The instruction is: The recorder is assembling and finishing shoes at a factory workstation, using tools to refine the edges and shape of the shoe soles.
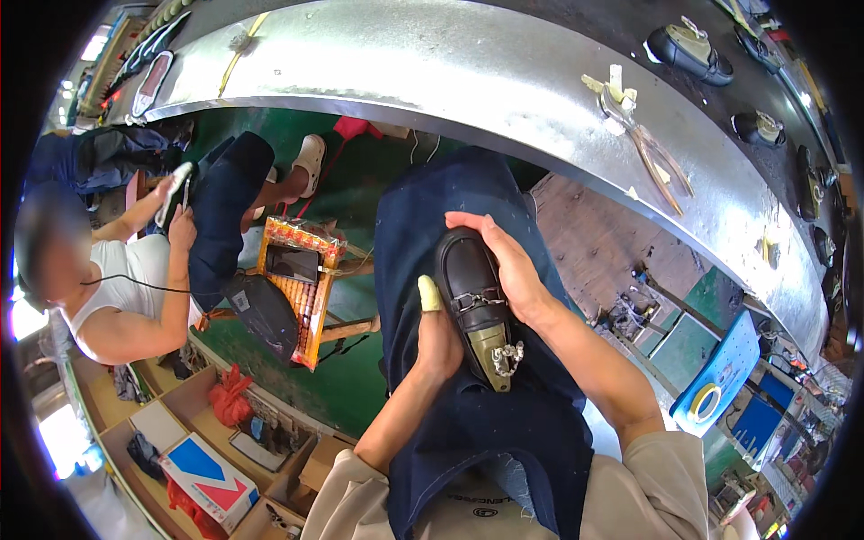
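Both the left hand point(438, 342) and the right hand point(520, 277) hold one black shoe point(462, 261) on the lap point(407, 238). It looks nearly made: the chain point(475, 300) is on, but a green block point(489, 349) still fills its near end.

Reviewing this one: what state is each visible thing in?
Left hand: against black shoe, yellow cover on thumb
Right hand: against shoe, fingers at toe
Black shoe: between both hands, toe pointing away
Pincers: lying on metal bench, handles apart
Phone-like device: lying on stool, screen dark
Red bag: bunched up
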